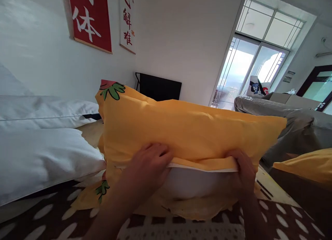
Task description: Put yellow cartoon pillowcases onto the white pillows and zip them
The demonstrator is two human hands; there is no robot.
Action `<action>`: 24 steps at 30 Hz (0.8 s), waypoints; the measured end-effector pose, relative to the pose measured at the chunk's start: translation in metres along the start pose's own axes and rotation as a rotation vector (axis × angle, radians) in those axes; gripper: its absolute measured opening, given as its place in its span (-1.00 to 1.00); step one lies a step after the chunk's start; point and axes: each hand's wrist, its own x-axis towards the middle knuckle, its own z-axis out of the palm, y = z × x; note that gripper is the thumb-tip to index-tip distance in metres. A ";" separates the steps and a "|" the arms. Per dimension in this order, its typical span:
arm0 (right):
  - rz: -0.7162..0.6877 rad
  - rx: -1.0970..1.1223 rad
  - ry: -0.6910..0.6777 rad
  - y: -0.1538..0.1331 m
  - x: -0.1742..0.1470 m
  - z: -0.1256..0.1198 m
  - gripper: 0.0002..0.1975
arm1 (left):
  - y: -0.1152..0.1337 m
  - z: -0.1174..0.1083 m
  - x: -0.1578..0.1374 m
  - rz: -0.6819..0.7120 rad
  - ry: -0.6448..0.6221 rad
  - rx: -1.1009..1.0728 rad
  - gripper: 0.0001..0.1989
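Observation:
In front of me stands a plump yellow pillowcase (186, 125) with a printed green leaf at its upper left corner. A white pillow (199, 183) shows through the gap along its lower side, where the zipper edge runs. My left hand (150, 163) is closed on the cloth at the left part of that opening, fingers curled over the fabric. At the right end of the gap my right hand (242, 169) grips the same edge, its fingertips partly hidden by the folds.
White pillows (46, 160) are stacked on the left. The surface beneath is a brown spotted cloth (44, 212). More yellow fabric (308, 165) lies at the right, before a plastic-covered pile (275, 112). A black panel (160, 87) stands behind.

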 end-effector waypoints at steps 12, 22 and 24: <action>0.003 -0.211 -0.303 0.011 -0.006 0.035 -0.88 | 0.013 0.046 0.020 -0.191 -0.243 0.056 -0.81; 0.087 -0.293 -0.499 0.023 -0.010 0.052 -0.90 | 0.002 0.057 0.019 -0.142 -0.378 0.011 -0.72; 0.081 -0.276 -0.602 0.019 -0.006 0.039 -0.92 | 0.002 0.047 0.019 -0.089 -0.404 -0.016 -0.69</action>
